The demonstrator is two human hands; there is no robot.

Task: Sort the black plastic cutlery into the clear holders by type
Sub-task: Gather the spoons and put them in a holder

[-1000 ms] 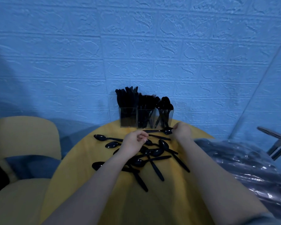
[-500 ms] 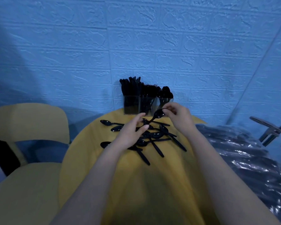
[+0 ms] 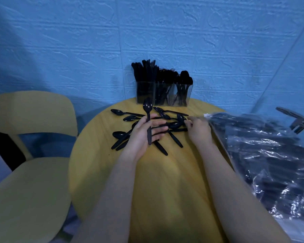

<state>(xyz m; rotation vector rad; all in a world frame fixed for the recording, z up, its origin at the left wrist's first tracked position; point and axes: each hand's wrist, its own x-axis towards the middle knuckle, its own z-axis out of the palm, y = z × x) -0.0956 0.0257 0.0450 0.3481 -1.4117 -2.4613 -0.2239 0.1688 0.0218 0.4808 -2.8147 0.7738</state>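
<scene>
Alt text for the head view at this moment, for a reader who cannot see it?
A person's left hand holds one black spoon upright above loose spoons on a yellow round table, while the right hand reaches into the pile. Three clear holders of black cutlery stand at the far edge.

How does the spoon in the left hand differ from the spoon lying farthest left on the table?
The held spoon stands nearly upright, bowl up, gripped by the left hand; the far-left spoon lies flat on the table. The held spoon is off the tabletop; the far-left spoon rests untouched, apart from the pile. Both are black plastic and look the same type.
</scene>
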